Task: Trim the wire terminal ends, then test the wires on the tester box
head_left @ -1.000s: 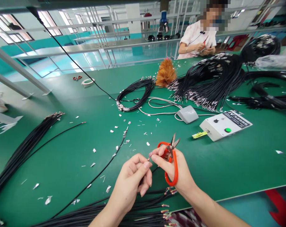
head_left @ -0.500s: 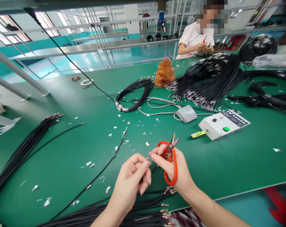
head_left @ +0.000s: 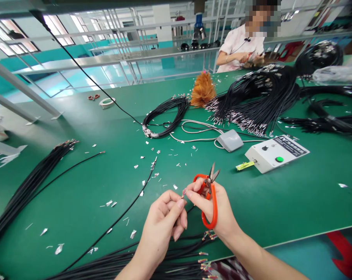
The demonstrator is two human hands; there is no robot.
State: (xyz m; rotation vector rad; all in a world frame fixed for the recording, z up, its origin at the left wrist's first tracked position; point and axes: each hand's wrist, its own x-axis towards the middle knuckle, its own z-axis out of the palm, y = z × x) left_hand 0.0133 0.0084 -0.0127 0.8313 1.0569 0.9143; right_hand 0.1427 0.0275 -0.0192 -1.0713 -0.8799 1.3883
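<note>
Both hands work near the front edge of the green tabletop (head_left: 281, 202). The left hand (head_left: 164, 229) pinches the stripped end of a thin black cable (head_left: 184, 193) between thumb and forefinger. The right hand (head_left: 213, 212) is closed around the orange-handled thread snips (head_left: 210, 198), blades slightly parted and pointing away, while its fingertips also meet the cable end. The step in hand appears to be dressing the exposed wire tips. The next move likely calls for steady alignment of blades and tip. More black cables (head_left: 152, 262) lie along the front edge; a white control box (head_left: 276, 153) sits toward the right.
</note>
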